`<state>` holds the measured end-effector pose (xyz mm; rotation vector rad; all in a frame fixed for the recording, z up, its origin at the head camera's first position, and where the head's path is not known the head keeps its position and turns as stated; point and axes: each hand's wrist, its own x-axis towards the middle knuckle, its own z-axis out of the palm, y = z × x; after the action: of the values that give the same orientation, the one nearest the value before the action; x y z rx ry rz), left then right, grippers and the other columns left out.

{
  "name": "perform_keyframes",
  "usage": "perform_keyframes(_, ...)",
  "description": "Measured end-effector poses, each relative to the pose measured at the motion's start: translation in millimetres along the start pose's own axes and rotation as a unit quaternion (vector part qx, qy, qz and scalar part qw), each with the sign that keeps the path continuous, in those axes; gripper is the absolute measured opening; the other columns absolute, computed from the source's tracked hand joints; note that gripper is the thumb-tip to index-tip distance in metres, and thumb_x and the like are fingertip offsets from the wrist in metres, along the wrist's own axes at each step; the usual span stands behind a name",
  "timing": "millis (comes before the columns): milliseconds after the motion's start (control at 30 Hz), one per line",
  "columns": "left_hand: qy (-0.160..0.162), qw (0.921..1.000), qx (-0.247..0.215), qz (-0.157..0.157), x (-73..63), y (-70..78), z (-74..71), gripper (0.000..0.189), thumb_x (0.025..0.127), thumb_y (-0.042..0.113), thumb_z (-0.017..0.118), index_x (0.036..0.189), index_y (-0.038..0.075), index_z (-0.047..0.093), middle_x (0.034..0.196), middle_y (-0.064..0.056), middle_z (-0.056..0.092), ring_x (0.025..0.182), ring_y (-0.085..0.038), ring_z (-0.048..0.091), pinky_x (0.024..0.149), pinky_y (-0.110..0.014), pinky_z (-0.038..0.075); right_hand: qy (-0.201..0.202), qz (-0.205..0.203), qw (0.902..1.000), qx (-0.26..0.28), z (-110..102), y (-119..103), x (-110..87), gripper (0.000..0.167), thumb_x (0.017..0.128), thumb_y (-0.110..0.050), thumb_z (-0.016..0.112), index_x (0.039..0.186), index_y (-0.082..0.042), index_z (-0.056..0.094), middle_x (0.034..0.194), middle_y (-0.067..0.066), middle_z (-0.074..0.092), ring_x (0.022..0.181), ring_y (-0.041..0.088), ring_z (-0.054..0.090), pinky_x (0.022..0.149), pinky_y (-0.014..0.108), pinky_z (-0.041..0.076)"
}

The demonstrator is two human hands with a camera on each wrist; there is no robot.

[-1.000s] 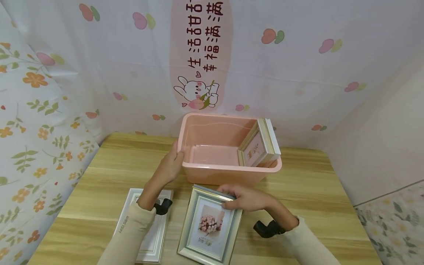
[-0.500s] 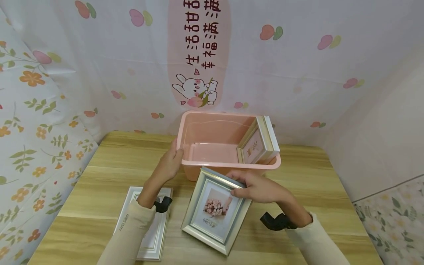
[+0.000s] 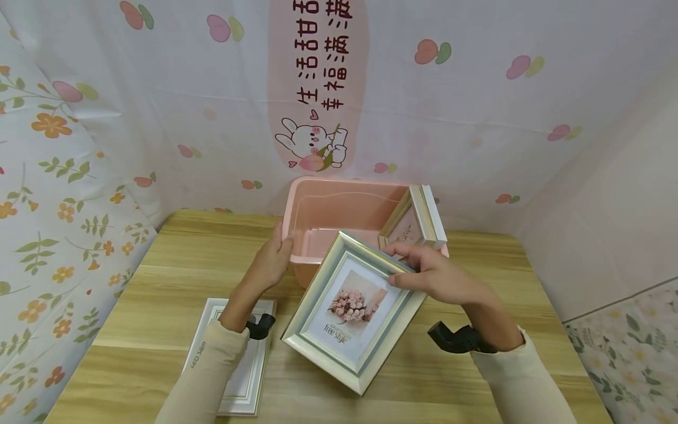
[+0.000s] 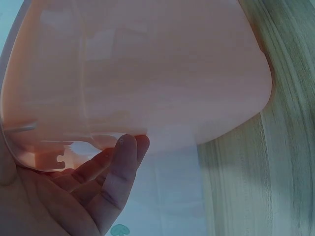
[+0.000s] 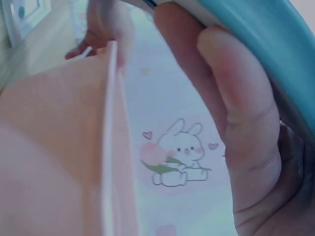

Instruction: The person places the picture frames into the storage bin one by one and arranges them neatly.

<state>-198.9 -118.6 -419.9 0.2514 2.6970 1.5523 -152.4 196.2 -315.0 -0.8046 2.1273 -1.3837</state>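
Note:
My right hand [image 3: 436,274] grips the top edge of a pale silver-cream picture frame [image 3: 318,300], thumb on the front and fingers behind. The frame is tilted, showing a print of pink flowers, and its upper corner overlaps the front of a pink plastic bin [image 3: 302,271]. In the right wrist view the picture frame [image 5: 266,44] passes over my curled fingers. My left hand [image 3: 272,256] holds the bin's left rim; the left wrist view shows its fingers [image 4: 123,167] curled at the handle opening. Several picture frames [image 3: 424,218] stand upright inside the bin's right end.
A white picture frame [image 3: 249,377] lies on the wooden table [image 3: 138,330] at front left, partly under my left forearm. Behind the bin hangs a printed white cloth [image 3: 222,118] with a rabbit drawing.
My right hand has lifted the silver-cream picture frame off the table, up and to the right toward the bin, tilting it further. The left hand has stayed on the rim.

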Motion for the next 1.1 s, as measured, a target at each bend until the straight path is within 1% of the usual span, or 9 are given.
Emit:
perform_keyframes(167,-0.001,1.0000,-0.002,0.001,0.5,0.6,0.0,0.052,0.105,0.023,0.031,0.154,0.007,0.023,0.111,-0.028,0.060,0.081,-0.031,0.058,0.066,-0.039,0.049,0.020,-0.035,0.9983,0.041,-14.7,-6.1,-3.7,0.031,0.094,0.005,0.054,0.124,0.009,0.051,0.090,0.010,0.073,0.073,0.024,0.074,0.064,0.040,0.059)
perform_keyframes(400,0.000,1.0000,-0.005,-0.008,-0.8,3.5,-0.3,0.053,0.106,0.025,0.030,0.155,0.009,0.022,0.106,-0.025,0.061,0.076,-0.029,0.058,0.062,-0.038,0.049,0.052,-0.060,0.9897,0.119,-33.6,-15.2,-9.7,0.030,0.095,0.008,0.050,0.119,-0.008,0.058,0.089,0.006,0.074,0.073,0.025,0.074,0.062,0.040,0.059)
perform_keyframes(500,-0.001,1.0000,-0.002,-0.009,-1.6,4.1,-0.6,0.054,0.106,0.027,0.030,0.156,0.009,0.021,0.116,-0.027,0.061,0.091,-0.033,0.062,0.075,-0.048,0.053,0.061,-0.071,0.9842,0.150,-41.4,-18.5,-11.6,0.031,0.095,0.010,0.047,0.117,-0.009,0.059,0.091,0.007,0.074,0.074,0.026,0.075,0.062,0.042,0.058)
perform_keyframes(633,-0.005,1.0000,0.002,-0.003,-2.6,2.3,-1.3,0.056,0.106,0.028,0.030,0.157,0.009,0.017,0.133,-0.029,0.055,0.113,-0.039,0.057,0.094,-0.059,0.046,0.083,-0.095,0.9774,0.170,-48.4,-22.0,-14.0,0.033,0.095,0.011,0.043,0.120,-0.004,0.058,0.094,0.007,0.074,0.076,0.025,0.075,0.063,0.042,0.059)
perform_keyframes(733,-0.008,1.0000,0.003,-0.002,-2.5,0.6,-1.3,0.057,0.107,0.030,0.029,0.158,0.009,0.015,0.138,-0.028,0.052,0.118,-0.040,0.056,0.096,-0.059,0.045,0.111,-0.109,0.9702,0.186,-50.5,-24.1,-15.7,0.036,0.095,0.011,0.041,0.124,-0.002,0.059,0.095,0.008,0.074,0.077,0.024,0.075,0.064,0.040,0.059)
perform_keyframes(767,-0.010,0.9999,0.000,-0.004,-2.4,0.8,-1.3,0.056,0.107,0.031,0.029,0.158,0.010,0.015,0.135,-0.028,0.054,0.113,-0.040,0.058,0.092,-0.058,0.047,0.120,-0.112,0.9677,0.191,-50.9,-24.9,-16.2,0.036,0.096,0.011,0.041,0.125,-0.001,0.058,0.096,0.009,0.074,0.077,0.024,0.075,0.064,0.040,0.059)
perform_keyframes(933,-0.009,0.9999,0.001,-0.004,-2.6,2.4,-1.5,0.059,0.106,0.033,0.027,0.158,0.010,0.014,0.140,-0.027,0.051,0.116,-0.037,0.057,0.094,-0.057,0.046,0.176,-0.106,0.9556,0.211,-51.7,-28.9,-16.4,0.032,0.098,0.007,0.042,0.125,0.001,0.056,0.098,0.010,0.073,0.078,0.023,0.075,0.066,0.037,0.059)
perform_keyframes(1000,-0.007,1.0000,0.004,0.000,-2.8,2.1,-1.3,0.059,0.106,0.032,0.027,0.158,0.008,0.014,0.141,-0.026,0.050,0.113,-0.036,0.057,0.092,-0.055,0.048,0.199,-0.104,0.9496,0.219,-52.0,-29.4,-15.3,0.029,0.099,0.005,0.042,0.125,0.001,0.056,0.097,0.009,0.073,0.079,0.022,0.074,0.068,0.035,0.059)
perform_keyframes(1100,-0.006,1.0000,0.003,0.001,-2.6,1.4,-0.8,0.057,0.106,0.030,0.028,0.157,0.009,0.016,0.132,-0.026,0.055,0.095,-0.033,0.061,0.077,-0.046,0.051,0.223,-0.110,0.9352,0.252,-53.5,-28.0,-12.5,0.026,0.099,0.004,0.044,0.122,0.002,0.057,0.096,0.010,0.073,0.080,0.020,0.074,0.069,0.031,0.059)
